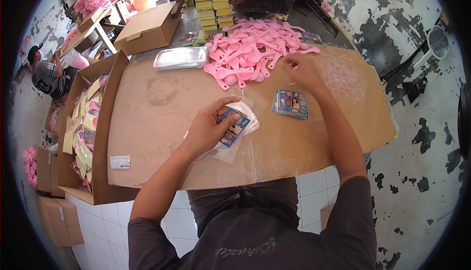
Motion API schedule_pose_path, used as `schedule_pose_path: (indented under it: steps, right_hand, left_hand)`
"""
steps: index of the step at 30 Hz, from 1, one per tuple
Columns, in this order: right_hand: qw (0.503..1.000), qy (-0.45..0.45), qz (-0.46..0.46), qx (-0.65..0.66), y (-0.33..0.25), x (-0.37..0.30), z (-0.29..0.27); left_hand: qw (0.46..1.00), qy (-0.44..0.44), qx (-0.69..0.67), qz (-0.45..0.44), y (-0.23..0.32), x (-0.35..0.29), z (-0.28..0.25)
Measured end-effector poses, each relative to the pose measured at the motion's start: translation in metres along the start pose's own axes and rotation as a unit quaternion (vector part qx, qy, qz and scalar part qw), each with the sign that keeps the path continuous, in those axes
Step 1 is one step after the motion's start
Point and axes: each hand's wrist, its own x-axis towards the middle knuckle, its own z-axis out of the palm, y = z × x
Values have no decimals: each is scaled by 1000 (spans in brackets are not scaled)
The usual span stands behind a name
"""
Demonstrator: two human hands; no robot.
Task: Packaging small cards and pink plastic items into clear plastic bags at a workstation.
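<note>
A small printed blue card (232,126) sits under the thumb of my left hand (206,126), whose fingers are closed on it. Clear plastic bags (249,115) lie beneath that card on the cardboard-covered table. My right hand (301,73) is raised at the right edge of a heap of pink plastic spoons (245,49). Its fingers are curled in, and whatever they hold, if anything, is too small to name. Just below this hand, a loose stack of printed cards (290,104) rests on the cardboard.
A stack of clear packaging (181,58) lies left of the spoons. An open carton (117,118) of packed bags borders the left side. Thin clear strips (343,76) are scattered at right. Yellow-edged card stacks (212,7) and a closed carton (147,28) stand behind. Another person (49,71) sits far left.
</note>
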Motion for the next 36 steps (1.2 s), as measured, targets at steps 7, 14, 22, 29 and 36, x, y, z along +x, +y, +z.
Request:
schedule_pose_path:
  steps: [7, 14, 22, 29, 36]
  right_hand:
    - [984, 63, 70, -148, 91, 55, -9]
    - [988, -21, -144, 50, 5, -8, -16]
    - [956, -184, -109, 201, -58, -58, -16]
    - [956, -142, -210, 149, -62, -61, -17]
    - [948, -164, -251, 108, -69, -62, -14]
  left_hand:
    - [1000, -9, -26, -3, -1, 6, -5]
    - [996, 0, -85, 34, 3, 2, -12]
    - [997, -16, -79, 8, 1, 2, -9]
    - [999, -4, -54, 9, 2, 2, -3]
    - [999, 1, 24, -38, 2, 2, -6]
